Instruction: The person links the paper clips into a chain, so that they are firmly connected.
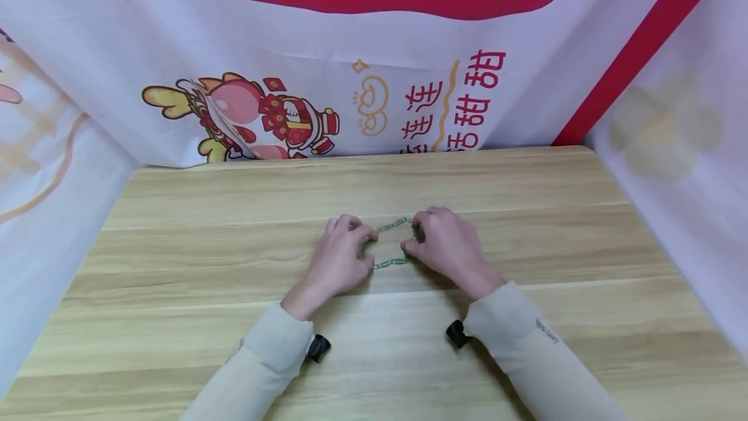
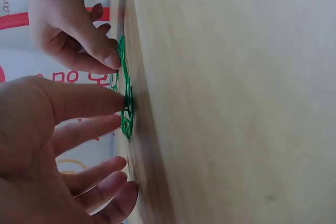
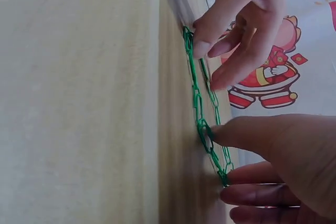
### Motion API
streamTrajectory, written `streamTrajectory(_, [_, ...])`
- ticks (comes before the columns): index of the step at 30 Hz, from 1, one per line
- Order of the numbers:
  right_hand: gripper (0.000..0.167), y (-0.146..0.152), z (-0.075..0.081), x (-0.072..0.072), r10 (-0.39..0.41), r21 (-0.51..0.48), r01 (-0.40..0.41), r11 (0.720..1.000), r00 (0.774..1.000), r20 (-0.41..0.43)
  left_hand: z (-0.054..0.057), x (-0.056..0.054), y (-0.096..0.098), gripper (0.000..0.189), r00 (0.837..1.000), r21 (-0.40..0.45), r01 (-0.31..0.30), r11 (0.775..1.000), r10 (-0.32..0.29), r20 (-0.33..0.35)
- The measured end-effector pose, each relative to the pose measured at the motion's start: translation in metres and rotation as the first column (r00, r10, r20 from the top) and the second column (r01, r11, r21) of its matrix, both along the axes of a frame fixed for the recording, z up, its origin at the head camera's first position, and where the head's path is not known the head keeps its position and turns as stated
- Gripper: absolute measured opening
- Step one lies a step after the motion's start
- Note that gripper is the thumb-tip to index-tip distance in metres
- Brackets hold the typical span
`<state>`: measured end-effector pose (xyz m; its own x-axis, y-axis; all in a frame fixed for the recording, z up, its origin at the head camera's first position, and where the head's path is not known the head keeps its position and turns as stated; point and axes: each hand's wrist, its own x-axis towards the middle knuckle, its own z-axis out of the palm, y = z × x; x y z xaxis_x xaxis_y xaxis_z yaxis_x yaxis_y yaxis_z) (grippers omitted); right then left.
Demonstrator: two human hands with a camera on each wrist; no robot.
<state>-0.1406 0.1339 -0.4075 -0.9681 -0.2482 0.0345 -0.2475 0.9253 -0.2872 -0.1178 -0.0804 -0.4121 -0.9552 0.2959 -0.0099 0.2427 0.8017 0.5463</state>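
A chain of green paper clips [image 1: 391,226] lies on the wooden table as a rough four-sided loop between the two hands. My left hand [image 1: 341,255] holds the loop's left end, its thumb and index finger bent around the clips. At the opposite end my right hand [image 1: 447,242] holds the chain between thumb and index finger. In the right wrist view, the right thumb [image 3: 247,132] touches a clip while the fingers lie beside the bunched end. Fingers partly cover both ends of the paper clip chain [image 2: 125,56].
The wooden table [image 1: 234,356] extends around both forearms. Behind it hangs a white printed cloth [image 1: 327,44] with red lettering and a cartoon figure; more cloth flanks both sides. Small black devices [image 1: 318,347] sit at the wrists.
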Motion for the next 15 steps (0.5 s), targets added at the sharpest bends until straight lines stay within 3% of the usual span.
streamTrajectory(4, [0.04, -0.0014, 0.001, -0.0021, 0.017, 0.02, -0.018, 1.0, 0.999, 0.037, 0.0003, -0.0034, -0.0005, 0.053, 0.998, -0.027, 0.013, 1.0, -0.011, 0.061])
streamTrajectory(10, [0.045, -0.0001, 0.0031, -0.0053, 0.048, 0.045, -0.05, 0.998, 0.997, 0.054, 0.0004, -0.0059, 0.0007, 0.064, 0.993, -0.05, -0.014, 0.999, 0.02, 0.116])
streamTrajectory(15, [0.046, 0.0056, 0.0054, -0.0062, 0.097, 0.033, -0.099, 0.995, 0.994, 0.054, -0.0006, -0.0052, 0.0001, 0.062, 0.993, 0.027, -0.048, 0.998, 0.045, 0.107])
